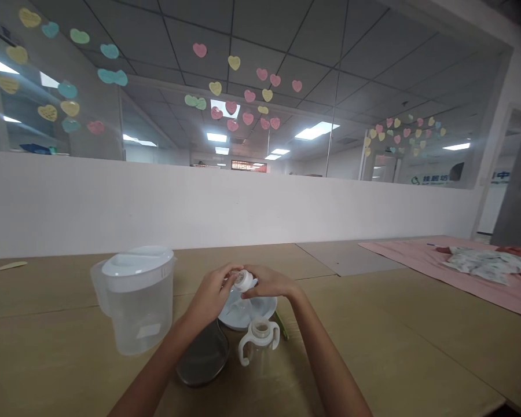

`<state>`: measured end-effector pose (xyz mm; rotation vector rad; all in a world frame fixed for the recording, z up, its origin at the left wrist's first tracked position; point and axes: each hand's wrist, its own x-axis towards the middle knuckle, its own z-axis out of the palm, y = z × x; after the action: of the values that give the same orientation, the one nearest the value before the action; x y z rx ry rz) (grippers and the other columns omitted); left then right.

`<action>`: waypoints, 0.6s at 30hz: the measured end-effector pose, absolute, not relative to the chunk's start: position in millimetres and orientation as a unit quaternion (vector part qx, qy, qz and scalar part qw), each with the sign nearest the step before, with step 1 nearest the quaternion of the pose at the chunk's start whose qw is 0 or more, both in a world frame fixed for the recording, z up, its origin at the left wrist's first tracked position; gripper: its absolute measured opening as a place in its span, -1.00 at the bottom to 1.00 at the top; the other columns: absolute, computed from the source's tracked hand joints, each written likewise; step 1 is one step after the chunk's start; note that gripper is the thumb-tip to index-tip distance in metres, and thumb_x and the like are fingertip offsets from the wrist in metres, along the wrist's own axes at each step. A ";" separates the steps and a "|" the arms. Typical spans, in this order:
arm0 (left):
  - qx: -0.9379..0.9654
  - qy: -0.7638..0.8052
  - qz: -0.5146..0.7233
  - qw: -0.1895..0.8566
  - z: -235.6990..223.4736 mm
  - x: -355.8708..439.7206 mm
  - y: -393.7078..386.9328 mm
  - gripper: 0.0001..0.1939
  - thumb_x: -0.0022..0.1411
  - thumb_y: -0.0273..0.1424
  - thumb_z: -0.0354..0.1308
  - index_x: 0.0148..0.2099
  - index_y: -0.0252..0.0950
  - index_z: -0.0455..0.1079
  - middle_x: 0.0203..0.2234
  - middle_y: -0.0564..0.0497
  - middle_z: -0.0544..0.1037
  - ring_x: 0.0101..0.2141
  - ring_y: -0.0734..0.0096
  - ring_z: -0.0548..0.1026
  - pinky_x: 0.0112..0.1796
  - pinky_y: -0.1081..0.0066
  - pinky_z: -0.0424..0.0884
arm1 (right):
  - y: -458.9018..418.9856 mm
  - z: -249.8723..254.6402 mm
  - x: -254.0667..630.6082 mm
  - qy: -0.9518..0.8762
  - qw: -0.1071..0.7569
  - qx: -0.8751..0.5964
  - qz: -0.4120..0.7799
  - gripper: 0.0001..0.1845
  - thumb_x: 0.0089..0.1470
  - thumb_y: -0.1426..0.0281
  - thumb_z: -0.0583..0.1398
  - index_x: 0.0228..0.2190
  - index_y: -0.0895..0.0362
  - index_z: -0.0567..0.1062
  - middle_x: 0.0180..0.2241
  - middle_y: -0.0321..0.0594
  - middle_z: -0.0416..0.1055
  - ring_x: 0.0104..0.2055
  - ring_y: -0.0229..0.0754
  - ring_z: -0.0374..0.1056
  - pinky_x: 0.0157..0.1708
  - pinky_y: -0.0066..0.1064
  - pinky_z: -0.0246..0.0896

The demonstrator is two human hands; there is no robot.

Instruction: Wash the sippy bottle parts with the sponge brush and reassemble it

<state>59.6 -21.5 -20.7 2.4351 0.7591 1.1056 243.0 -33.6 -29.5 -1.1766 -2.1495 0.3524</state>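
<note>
Close together over a white dish (229, 316), my left hand (212, 292) and my right hand (268, 282) both grip a white baby bottle collar (244, 281). It is tilted, and a see-through part, seemingly the teat, shows inside it. Fingers of both hands are closed around its sides and partly hide it. Just below the dish, nearer to me, a see-through baby bottle (260, 341) with two white handles stands upright, its mouth uncovered. A grey curved tray (204, 354) lies by my left forearm. Beside the dish, a thin green item (282, 325) is partly covered.
To the left stands a large see-through pitcher (141, 315) with a white lid. A pink cloth (399, 260) at the right holds a doll-like figure in patterned clothing (481, 263). Behind the brown tabletop (373, 341) runs a white wall (200, 202) with windows above.
</note>
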 end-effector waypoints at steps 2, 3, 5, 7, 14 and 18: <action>0.858 0.267 0.400 0.182 -18.9 60.0 -24.0 -0.68 0.22 -0.28 -0.16 -0.12 -0.24 0.36 -0.20 0.00 0.51 -0.22 0.35 0.45 -0.17 0.39 0.33 | -40.5 -25.2 237.1 -0.829 0.323 -0.437 0.131 -0.45 -0.24 0.32 0.28 -0.11 0.04 0.36 -0.21 -0.32 0.41 -0.22 -0.21 0.33 -0.26 -0.40 0.23; 0.857 0.266 0.402 0.184 -18.3 60.1 -25.1 -0.68 0.21 -0.28 -0.15 -0.12 -0.24 0.36 -0.21 0.00 0.51 -0.23 0.34 0.45 -0.17 0.38 0.34 | -42.6 -23.6 235.0 -0.830 0.326 -0.433 0.132 -0.44 -0.24 0.30 0.29 -0.11 0.04 0.35 -0.20 -0.32 0.40 -0.22 -0.21 0.32 -0.26 -0.41 0.23; 0.857 0.260 0.402 0.191 -17.8 60.9 -26.6 -0.67 0.21 -0.28 -0.15 -0.11 -0.24 0.35 -0.20 -0.01 0.51 -0.23 0.33 0.45 -0.18 0.36 0.35 | -44.4 -21.3 231.8 -0.821 0.339 -0.443 0.123 -0.46 -0.25 0.29 0.29 -0.14 0.08 0.37 -0.22 -0.29 0.40 -0.23 -0.22 0.32 -0.28 -0.42 0.21; 0.860 0.248 0.401 0.194 -18.8 62.4 -27.7 -0.68 0.20 -0.28 -0.14 -0.09 -0.23 0.34 -0.16 -0.03 0.48 -0.20 0.32 0.44 -0.17 0.34 0.36 | -44.3 -19.7 229.1 -0.798 0.354 -0.478 0.094 -0.56 -0.25 0.33 0.29 -0.23 0.14 0.40 -0.28 -0.25 0.41 -0.28 -0.22 0.31 -0.32 -0.43 0.19; 0.849 0.249 0.443 0.145 -20.8 64.2 -24.4 -0.68 0.08 -0.28 0.07 -0.09 -0.22 0.30 -0.19 -0.03 0.44 -0.18 0.33 0.41 -0.22 0.35 0.39 | -49.6 -13.1 216.3 -0.803 0.375 -0.459 0.067 -0.62 -0.26 0.49 0.21 -0.27 0.18 0.35 -0.32 -0.26 0.38 -0.32 -0.26 0.27 -0.37 -0.49 0.12; 0.840 0.241 0.455 0.169 -12.3 57.6 -23.9 -0.72 0.03 -0.28 0.14 -0.17 -0.23 0.38 -0.28 0.00 0.46 -0.30 0.41 0.44 -0.29 0.43 0.41 | -58.7 -8.9 213.3 -0.801 0.384 -0.454 0.076 -0.67 -0.28 0.52 0.16 -0.34 0.17 0.30 -0.43 -0.35 0.30 -0.43 -0.32 0.20 -0.49 -0.54 0.06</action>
<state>57.6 -23.9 -12.3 2.3875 0.6858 1.2942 213.3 -58.7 -8.9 -1.1567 -2.0408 0.1944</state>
